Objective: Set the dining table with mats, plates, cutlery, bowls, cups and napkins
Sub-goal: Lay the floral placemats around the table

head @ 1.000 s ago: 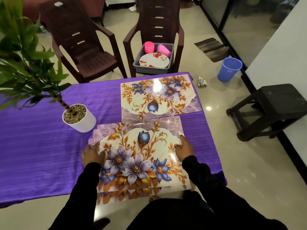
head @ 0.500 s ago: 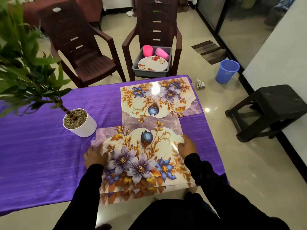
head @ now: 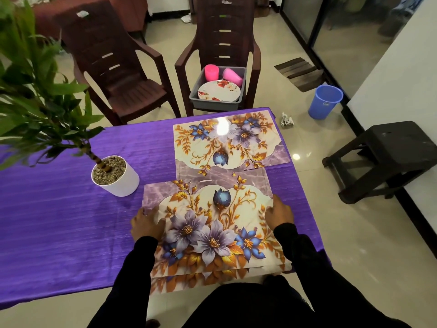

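Purple-covered table (head: 59, 209) carries one laid mat (head: 227, 143); left hand (head: 146, 224) and right hand (head: 280, 213) each grip the mat stack (head: 212, 233) at lower centre — mat-laying step; next, I judge, separate one mat.

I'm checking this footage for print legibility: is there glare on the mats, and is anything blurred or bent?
Head view: a ceiling-light glare spot whitens the far mat; the near mat reads clearly; plant leaves are soft; wide-angle bending curves the table edge.
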